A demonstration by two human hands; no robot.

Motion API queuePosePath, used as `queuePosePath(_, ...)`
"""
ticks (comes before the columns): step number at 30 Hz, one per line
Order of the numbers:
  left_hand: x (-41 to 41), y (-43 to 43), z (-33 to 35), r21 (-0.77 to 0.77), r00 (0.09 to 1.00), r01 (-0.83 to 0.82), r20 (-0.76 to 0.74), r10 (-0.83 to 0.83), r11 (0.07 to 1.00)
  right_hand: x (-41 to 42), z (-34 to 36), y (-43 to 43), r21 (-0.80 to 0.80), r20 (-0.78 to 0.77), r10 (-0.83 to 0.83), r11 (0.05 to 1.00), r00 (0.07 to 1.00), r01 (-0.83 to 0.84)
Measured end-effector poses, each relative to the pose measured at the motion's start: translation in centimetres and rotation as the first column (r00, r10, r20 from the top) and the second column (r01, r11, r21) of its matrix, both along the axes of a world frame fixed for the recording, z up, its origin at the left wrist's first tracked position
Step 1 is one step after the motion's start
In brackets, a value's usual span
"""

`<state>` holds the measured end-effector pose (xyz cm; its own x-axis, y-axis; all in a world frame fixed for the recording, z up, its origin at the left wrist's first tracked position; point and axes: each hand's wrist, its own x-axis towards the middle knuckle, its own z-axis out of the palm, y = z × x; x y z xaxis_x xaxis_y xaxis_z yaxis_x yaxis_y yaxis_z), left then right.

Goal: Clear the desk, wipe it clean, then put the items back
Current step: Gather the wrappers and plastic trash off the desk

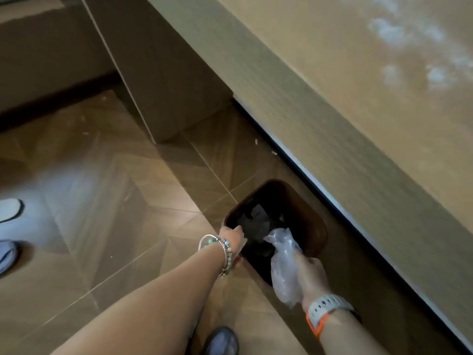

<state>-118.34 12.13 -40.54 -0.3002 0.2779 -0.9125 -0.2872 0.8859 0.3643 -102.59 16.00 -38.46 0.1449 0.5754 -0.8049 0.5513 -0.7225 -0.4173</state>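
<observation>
I see the left hand [231,237] gripping the brown bin [317,226] at its near rim, dark liner [256,219] inside; the right hand [311,275] clutches crumpled clear plastic [281,267] above it.

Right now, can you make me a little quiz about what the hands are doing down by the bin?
1. True or false: the left hand grips the rim of the bin.
2. Pick one: what does the right hand hold over the bin? A) a clear plastic bag B) a sponge C) a cup
3. Fill the gap: the bin stands on the ____, next to the desk.

Key: 1 true; 2 A; 3 floor.
</observation>
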Motion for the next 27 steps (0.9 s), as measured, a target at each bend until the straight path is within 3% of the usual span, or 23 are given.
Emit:
queuePosePath(3,0.7,0.8,-1.6,0.028,0.999,0.043,0.016,-0.043,0.999,-0.4,-2.1,1.2,0.028,0.000,-0.092,0.995,0.996,0.092)
queuePosePath(5,1.0,2.0,-3.0,0.078,0.999,-0.050,0.025,0.048,0.996,-0.4,-3.5,1.9,0.039,-0.019,-0.120,0.992,0.993,0.121)
queuePosePath(6,1.1,2.3,-4.2,0.132,0.999,0.035,0.008,-0.036,0.991,-0.3,-4.8,2.2,0.031,-0.066,-0.163,0.986,0.984,0.166)
queuePosePath(9,1.1,2.6,-5.6,0.182,0.995,-0.003,0.096,-0.014,0.983,-0.6,-6.1,2.4,-0.020,-0.225,-0.263,0.964,0.938,0.265)
queuePosePath(12,1.2,2.3,-6.1,0.185,0.999,-0.026,0.035,0.019,0.982,-0.4,-6.1,1.7,-0.056,-0.228,-0.169,0.985,0.959,0.160)
queuePosePath(15,1.1,1.2,-6.0,0.180,0.988,0.154,-0.048,-0.148,0.972,0.0,-6.3,0.9,0.043,-0.155,-0.021,0.999,0.988,0.028)
queuePosePath(20,-0.3,-1.0,-2.5,0.105,0.774,0.584,-0.370,-0.513,0.805,-1.3,-4.4,-1.3,0.142,-0.027,0.125,0.983,0.992,-0.120)
queuePosePath(27,-2.9,-4.2,9.2,0.017,0.496,0.798,-0.586,-0.641,0.603,-4.7,5.5,-3.9,0.176,-0.026,0.356,0.922,0.934,-0.346)
